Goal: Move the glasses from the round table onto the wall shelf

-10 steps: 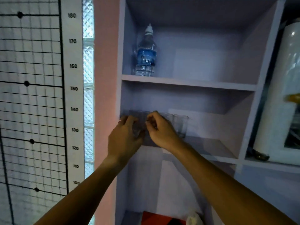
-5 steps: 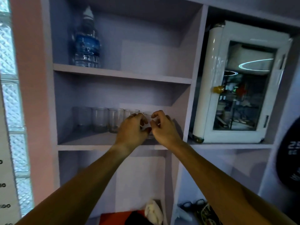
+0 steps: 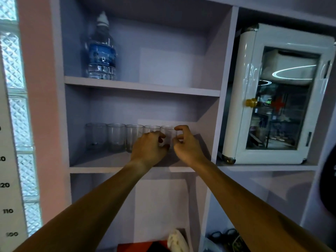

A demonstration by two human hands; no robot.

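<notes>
The wall shelf (image 3: 127,161) is filling most of the view, its pale boards forming stacked compartments, and everything here is being placed relative to it. Standing in the compartment on its right side is a white cabinet (image 3: 272,95) with a glass door and a brass knob. A water bottle (image 3: 101,50) is standing upright at the left of the upper board. On the middle board, five clear glasses (image 3: 116,137) are standing upright in a row, rims just beside one another, running from the left side toward the right. Both bare forearms are reaching up from below to that middle board. The left hand (image 3: 149,150) is curling its grip in front of the fourth glass (image 3: 151,128), fingers bent inward, though whether they are pressing on it cannot be told. The right hand (image 3: 187,142) is holding its grip apart, thumb and forefinger spread around the right side of the fifth glass (image 3: 168,129), the last in the row.
</notes>
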